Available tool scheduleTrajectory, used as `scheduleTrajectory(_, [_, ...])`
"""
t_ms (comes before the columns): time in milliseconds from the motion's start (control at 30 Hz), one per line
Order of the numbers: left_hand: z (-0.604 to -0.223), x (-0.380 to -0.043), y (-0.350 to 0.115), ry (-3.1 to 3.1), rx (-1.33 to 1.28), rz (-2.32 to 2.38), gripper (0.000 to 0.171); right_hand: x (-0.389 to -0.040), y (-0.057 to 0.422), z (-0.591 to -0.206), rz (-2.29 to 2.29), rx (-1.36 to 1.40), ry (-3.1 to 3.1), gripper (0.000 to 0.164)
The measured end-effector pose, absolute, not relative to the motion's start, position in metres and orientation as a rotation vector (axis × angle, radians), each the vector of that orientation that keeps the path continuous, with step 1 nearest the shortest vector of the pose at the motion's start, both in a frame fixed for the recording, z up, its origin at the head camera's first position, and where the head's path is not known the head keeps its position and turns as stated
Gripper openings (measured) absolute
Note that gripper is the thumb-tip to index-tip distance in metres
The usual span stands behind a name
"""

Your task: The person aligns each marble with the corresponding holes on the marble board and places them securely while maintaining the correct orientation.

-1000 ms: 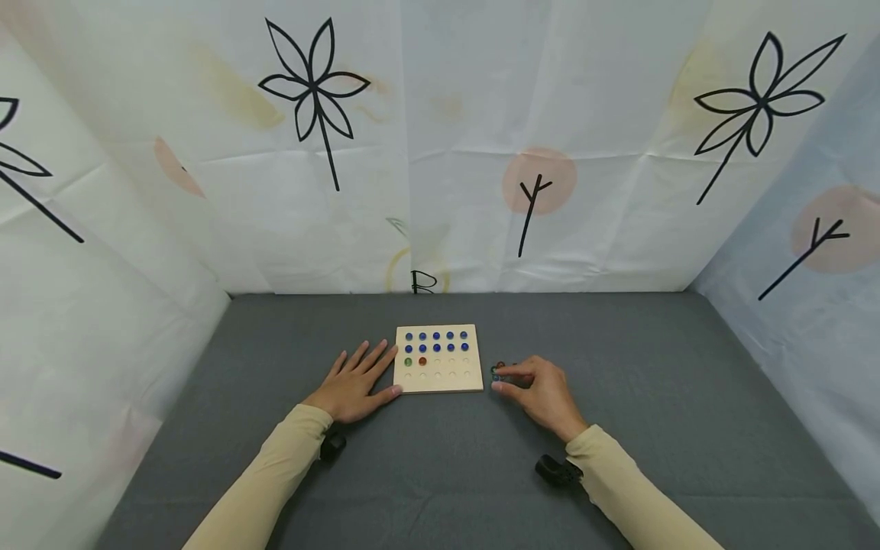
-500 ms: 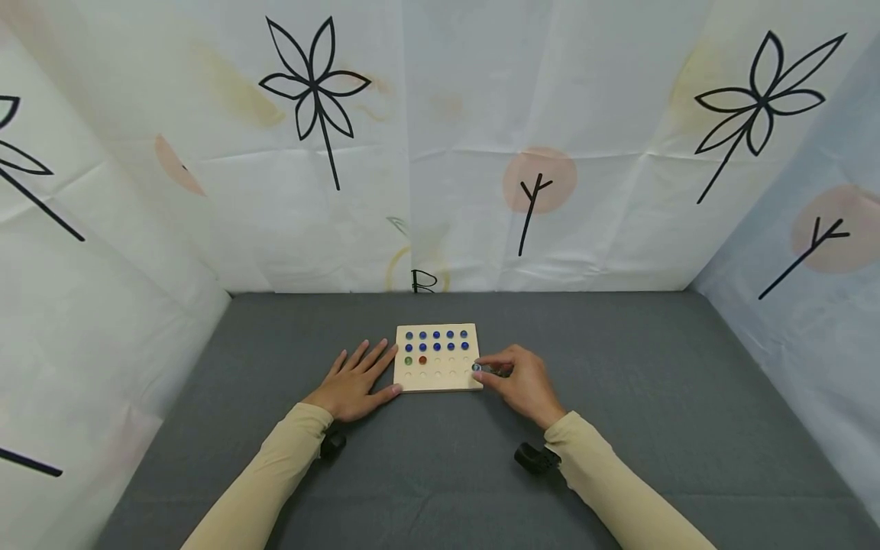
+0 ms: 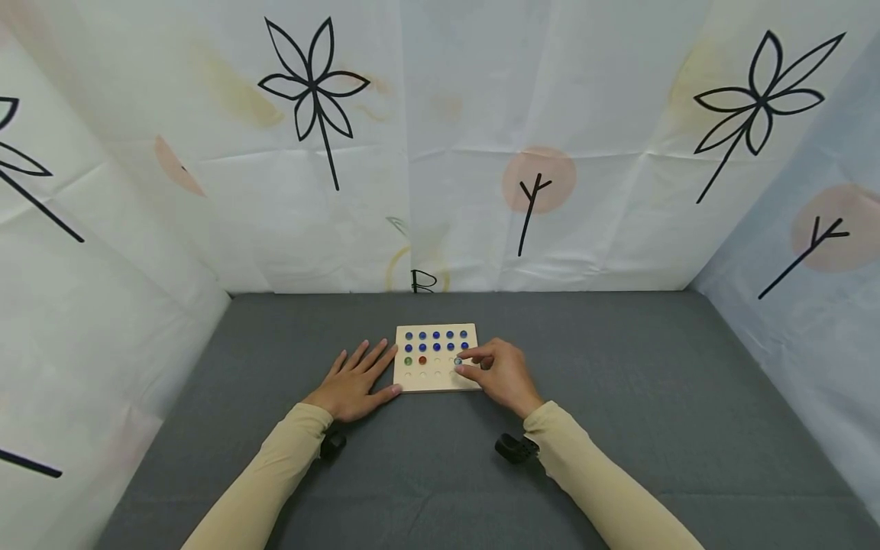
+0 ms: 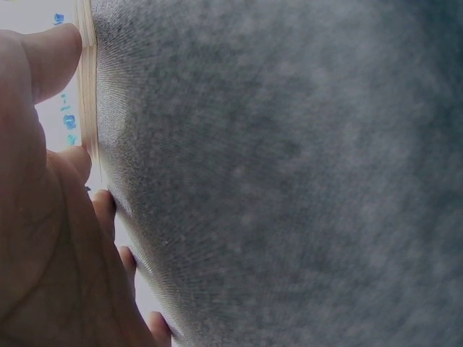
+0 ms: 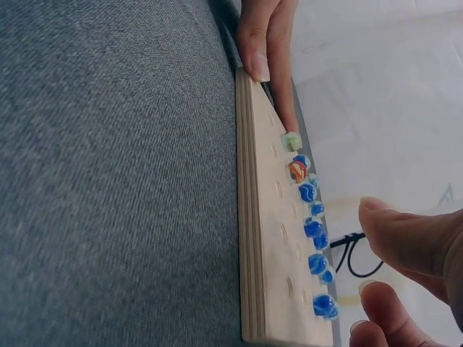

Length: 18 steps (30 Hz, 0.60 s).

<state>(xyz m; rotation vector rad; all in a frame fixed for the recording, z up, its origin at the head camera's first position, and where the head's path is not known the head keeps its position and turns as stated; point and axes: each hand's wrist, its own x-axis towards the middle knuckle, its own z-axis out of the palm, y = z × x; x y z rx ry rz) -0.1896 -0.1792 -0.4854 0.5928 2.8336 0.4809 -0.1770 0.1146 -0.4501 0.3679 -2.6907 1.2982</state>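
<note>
A light wooden board with rows of round hollows lies on the grey cloth. Two rows of blue marbles fill its far side, and a green marble and a red-orange marble sit in the third row. My left hand lies spread and straight-fingered against the board's left side, thumb at the near corner. Over the right part of the third row, my right hand pinches a clear bluish marble between thumb and forefinger. In the right wrist view that marble is hidden.
Grey cloth covers the table. Pale patterned sheets stand behind it and on both sides. Each wrist wears a dark camera, just below the sleeve cuff.
My right hand has moved left from the cloth beside the board to over its third row, bringing the clear bluish marble along. My left hand has stayed in place.
</note>
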Motion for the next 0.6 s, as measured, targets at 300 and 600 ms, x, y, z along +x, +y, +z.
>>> scheduleTrajectory(300, [-0.489, -0.190, -0.181, 2.847, 0.599, 0.477, 0.080, -0.183, 0.104, -0.455, 1.331, 0.365, -2.701, 0.015])
scheduleTrajectory(600, [-0.478, -0.187, -0.177, 2.825, 0.600, 0.476, 0.079, -0.191, 0.097, -0.462, 1.313, 0.353, -2.722, 0.016])
